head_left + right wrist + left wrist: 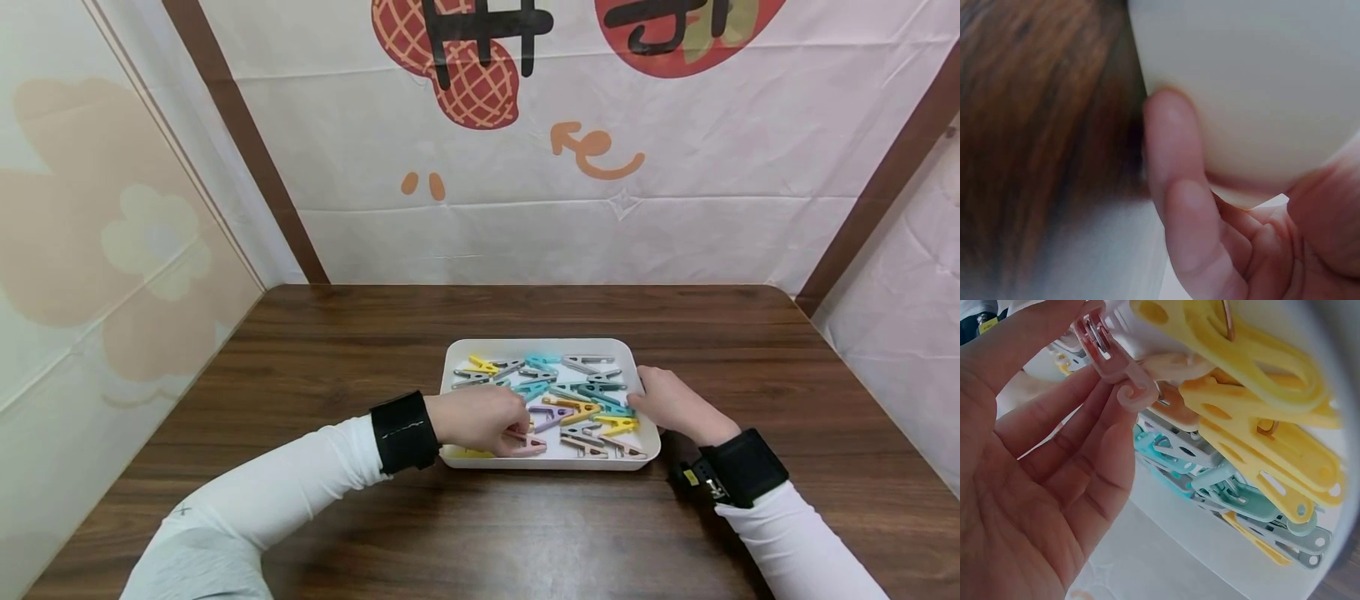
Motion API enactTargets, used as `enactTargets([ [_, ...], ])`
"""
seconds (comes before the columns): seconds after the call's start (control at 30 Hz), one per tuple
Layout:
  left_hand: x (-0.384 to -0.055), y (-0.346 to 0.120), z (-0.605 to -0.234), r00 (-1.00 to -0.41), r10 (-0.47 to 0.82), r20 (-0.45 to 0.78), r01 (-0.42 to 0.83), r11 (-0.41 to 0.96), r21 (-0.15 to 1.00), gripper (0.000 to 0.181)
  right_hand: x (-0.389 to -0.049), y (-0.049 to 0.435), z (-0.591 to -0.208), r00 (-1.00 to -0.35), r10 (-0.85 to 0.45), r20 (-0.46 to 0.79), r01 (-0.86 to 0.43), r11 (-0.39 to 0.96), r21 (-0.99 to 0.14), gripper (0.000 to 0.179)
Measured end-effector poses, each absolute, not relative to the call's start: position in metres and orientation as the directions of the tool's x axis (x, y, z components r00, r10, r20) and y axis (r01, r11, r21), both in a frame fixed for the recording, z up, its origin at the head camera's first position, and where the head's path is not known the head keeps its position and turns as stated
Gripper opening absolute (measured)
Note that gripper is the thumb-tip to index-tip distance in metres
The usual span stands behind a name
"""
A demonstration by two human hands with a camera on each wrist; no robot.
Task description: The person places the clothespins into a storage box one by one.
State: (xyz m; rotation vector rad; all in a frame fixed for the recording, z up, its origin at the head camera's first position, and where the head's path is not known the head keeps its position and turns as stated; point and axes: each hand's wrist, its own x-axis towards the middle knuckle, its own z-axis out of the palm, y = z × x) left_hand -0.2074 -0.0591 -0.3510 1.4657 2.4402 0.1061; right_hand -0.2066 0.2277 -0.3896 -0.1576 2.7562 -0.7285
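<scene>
My left hand (480, 417) reaches over the front left of a white tray (551, 464) full of clothespins. Between its thumb and fingers it pinches a pink clothespin (1116, 365) with a hooked end. Yellow clothespins (1266, 444) lie close beside it in the left wrist view. At the tray's right side, my right hand (678, 404) grips the rim, its thumb on the inner side. Seen from the right wrist, the fingers (1175, 134) press against the outer wall. A purple clothespin (551, 414) lies right of the left hand's fingertips.
Teal clothespins (536, 389), grey ones (588, 362) and several beige ones fill the rest of the tray, some overlapping. The tray stands on a dark wooden table (360, 342). A printed white cloth (525, 242) hangs behind the table's far edge.
</scene>
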Motion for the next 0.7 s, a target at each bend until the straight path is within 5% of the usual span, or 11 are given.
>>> enactTargets([
  [0.33, -0.2048, -0.0601, -0.3554, -0.447, 0.880, -0.163, 0.866, 0.471, 0.166, 0.017, -0.2060, 0.2268, -0.3884, -0.952, -0.172, -0.253, -0.026, 0.869, -0.494, 0.053],
  [0.7, -0.2043, -0.0625, -0.3559, -0.515, 0.820, -0.250, 0.807, 0.562, 0.181, 0.010, -0.2059, 0.2266, -0.3869, -0.950, -0.164, -0.266, -0.012, 0.868, -0.496, 0.053],
])
